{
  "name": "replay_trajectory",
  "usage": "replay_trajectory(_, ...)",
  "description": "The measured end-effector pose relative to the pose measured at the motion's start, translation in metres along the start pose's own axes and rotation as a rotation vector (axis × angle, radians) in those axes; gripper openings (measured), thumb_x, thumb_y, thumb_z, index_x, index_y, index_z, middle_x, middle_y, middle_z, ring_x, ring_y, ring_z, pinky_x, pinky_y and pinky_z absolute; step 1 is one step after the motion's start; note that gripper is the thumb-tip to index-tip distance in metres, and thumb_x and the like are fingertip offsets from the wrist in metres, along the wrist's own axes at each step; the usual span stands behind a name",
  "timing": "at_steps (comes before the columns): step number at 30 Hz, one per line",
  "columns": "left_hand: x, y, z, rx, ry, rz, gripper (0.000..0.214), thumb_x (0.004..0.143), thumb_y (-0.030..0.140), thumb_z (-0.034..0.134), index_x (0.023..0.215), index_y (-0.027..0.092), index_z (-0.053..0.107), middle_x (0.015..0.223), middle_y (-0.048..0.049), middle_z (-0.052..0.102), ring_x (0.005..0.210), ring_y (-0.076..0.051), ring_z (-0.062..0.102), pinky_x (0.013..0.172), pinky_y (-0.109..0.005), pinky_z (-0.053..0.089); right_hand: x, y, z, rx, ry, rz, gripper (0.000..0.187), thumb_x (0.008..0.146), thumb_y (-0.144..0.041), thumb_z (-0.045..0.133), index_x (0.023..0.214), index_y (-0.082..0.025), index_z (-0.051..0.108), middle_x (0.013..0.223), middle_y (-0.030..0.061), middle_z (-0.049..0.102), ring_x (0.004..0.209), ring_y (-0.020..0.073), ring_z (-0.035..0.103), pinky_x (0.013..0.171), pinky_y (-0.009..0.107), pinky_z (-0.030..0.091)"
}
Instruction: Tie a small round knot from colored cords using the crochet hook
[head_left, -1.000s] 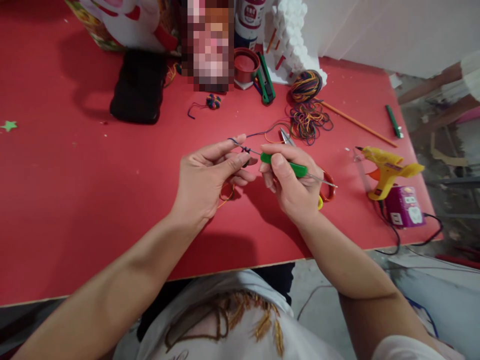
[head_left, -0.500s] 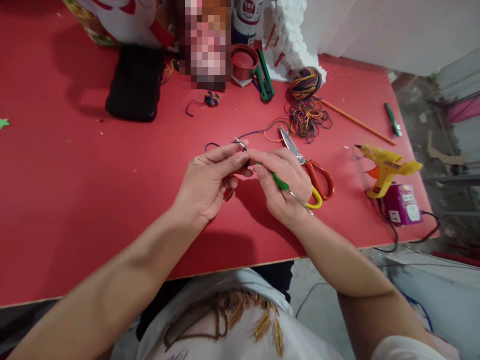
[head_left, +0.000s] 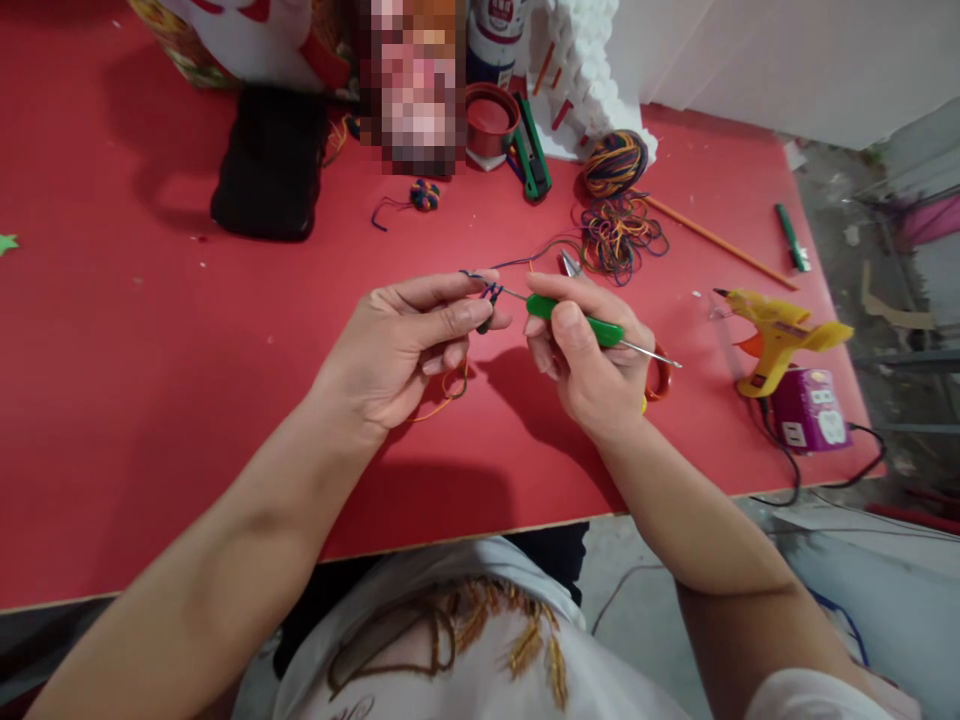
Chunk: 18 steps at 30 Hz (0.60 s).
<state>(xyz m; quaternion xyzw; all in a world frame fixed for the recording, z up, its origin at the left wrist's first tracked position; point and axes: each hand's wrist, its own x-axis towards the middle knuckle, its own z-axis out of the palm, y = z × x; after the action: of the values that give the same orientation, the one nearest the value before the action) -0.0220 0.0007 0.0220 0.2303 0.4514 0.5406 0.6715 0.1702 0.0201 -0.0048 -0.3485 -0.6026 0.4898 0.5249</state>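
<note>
My right hand [head_left: 589, 365] is closed round a crochet hook with a green grip [head_left: 577, 320], its metal tip pointing left into a small dark knot of multicoloured yarn [head_left: 489, 293]. My left hand [head_left: 405, 345] pinches that yarn between thumb and forefinger, right beside the hook's tip. The strand runs from the knot up and right across the red table [head_left: 150, 350] toward a loose tangle of yarn [head_left: 619, 235] and a yarn ball [head_left: 615, 162]. An orange loop of the strand hangs below my left fingers.
Orange-and-yellow scissors [head_left: 656, 380] lie mostly hidden under my right hand. A yellow glue gun [head_left: 776, 335] and purple socket block [head_left: 810, 420] sit at the right edge. A black pouch [head_left: 270, 160], green cutter [head_left: 531, 150], red lid [head_left: 489, 120] and white foam [head_left: 592, 70] stand at the back.
My right hand has drawn back to the right, and the hook, which was steeply tilted, now lies nearly level with its tip at the knot. The left hand keeps its pinch on the yarn.
</note>
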Motion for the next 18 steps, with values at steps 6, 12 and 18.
replay_trajectory(6,0.0017,0.0021,-0.0016,-0.001,0.01,0.019,0.017,0.078,0.004,0.086,0.091,0.014,0.089,0.079,-0.0123,0.083,0.054,-0.008,0.067,0.039,-0.01,0.033,0.0004,-0.0052,-0.0015,-0.027,0.02,0.032,0.027,0.104,-0.054,0.071,0.118,-0.034,0.082,0.086,-0.0003,0.069,0.053,0.0104,0.054,0.049,0.028,0.053)
replay_trajectory(12,0.0001,0.0073,-0.0015,0.001,-0.006,0.002,0.016,0.077,0.004,0.088,0.09,0.014,0.09,0.075,-0.0117,0.082,0.046,-0.004,0.057,0.039,-0.011,0.033,-0.0002,-0.0083,-0.0028,-0.048,0.029,0.021,0.026,0.104,-0.052,0.071,0.117,-0.034,0.083,0.084,0.0002,0.07,0.053,0.0112,0.054,0.051,0.029,0.055)
replay_trajectory(18,0.001,0.0055,-0.004,-0.009,-0.018,-0.003,0.015,0.078,0.006,0.088,0.089,0.016,0.09,0.077,-0.0111,0.082,0.049,-0.005,0.058,0.04,-0.012,0.034,-0.0005,-0.0067,-0.0021,-0.062,0.04,-0.014,0.024,0.104,-0.05,0.072,0.117,-0.033,0.084,0.084,0.0009,0.071,0.054,0.0123,0.055,0.053,0.031,0.058)
